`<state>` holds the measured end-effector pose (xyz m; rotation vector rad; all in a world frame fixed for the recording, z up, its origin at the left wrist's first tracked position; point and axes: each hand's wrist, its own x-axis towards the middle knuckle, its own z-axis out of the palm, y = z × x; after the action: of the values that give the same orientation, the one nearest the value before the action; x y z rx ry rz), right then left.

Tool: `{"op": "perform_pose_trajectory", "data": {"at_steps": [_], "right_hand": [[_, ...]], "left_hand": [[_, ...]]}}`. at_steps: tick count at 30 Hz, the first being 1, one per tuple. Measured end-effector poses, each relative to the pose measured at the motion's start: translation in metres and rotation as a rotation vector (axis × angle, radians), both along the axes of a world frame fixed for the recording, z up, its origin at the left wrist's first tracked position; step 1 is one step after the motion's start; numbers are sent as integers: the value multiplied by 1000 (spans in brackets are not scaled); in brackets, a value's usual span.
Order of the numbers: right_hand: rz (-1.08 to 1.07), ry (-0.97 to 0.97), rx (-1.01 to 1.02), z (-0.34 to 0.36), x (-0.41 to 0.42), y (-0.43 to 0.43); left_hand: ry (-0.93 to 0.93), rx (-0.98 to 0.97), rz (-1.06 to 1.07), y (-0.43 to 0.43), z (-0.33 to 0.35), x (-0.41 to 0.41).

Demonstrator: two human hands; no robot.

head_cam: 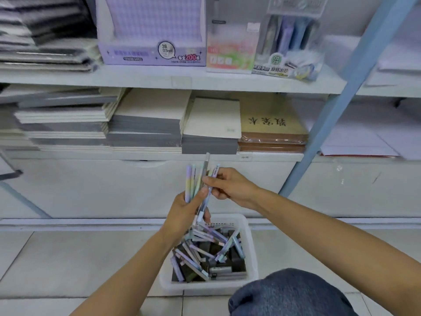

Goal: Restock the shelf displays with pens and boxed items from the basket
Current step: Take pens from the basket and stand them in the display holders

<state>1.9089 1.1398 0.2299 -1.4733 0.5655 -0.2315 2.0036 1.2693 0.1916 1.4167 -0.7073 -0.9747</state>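
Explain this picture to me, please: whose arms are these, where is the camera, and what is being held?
No machine here: a person works with bare hands, and the one camera sits on their head, looking forward and down. The left hand grips a bundle of pastel pens. The right hand pinches one more pen beside that bundle. Below, on the tiled floor, a white basket holds loose pens and small dark boxes. Ahead are shelves with stacked notebooks and, higher up, a purple display box. The blue shape at bottom right is the person's knee.
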Motion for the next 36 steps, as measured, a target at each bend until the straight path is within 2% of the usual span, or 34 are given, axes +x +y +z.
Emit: {"op": "perform_pose_trajectory", "data": {"at_steps": [8, 12, 16, 20, 22, 26, 31, 36], "right_hand": [[-289, -250, 20, 66, -5, 4], [-214, -330, 104, 91, -8, 11], [-68, -246, 33, 105, -12, 21], [125, -123, -180, 115, -12, 31], [138, -118, -268, 122, -12, 33], [-52, -247, -299, 143, -9, 32], [-264, -429, -377, 176, 1, 30], [-299, -474, -375, 196, 8, 23]], "left_hand": [[-98, -83, 117, 17, 61, 23], [-84, -144, 282, 21, 87, 32], [-135, -214, 414, 23, 117, 44], [-186, -309, 374, 24, 145, 41], [-181, -338, 367, 23, 154, 39], [-180, -352, 353, 18, 167, 39], [-212, -304, 221, 7, 180, 32], [-232, -354, 104, -9, 202, 20]]}}
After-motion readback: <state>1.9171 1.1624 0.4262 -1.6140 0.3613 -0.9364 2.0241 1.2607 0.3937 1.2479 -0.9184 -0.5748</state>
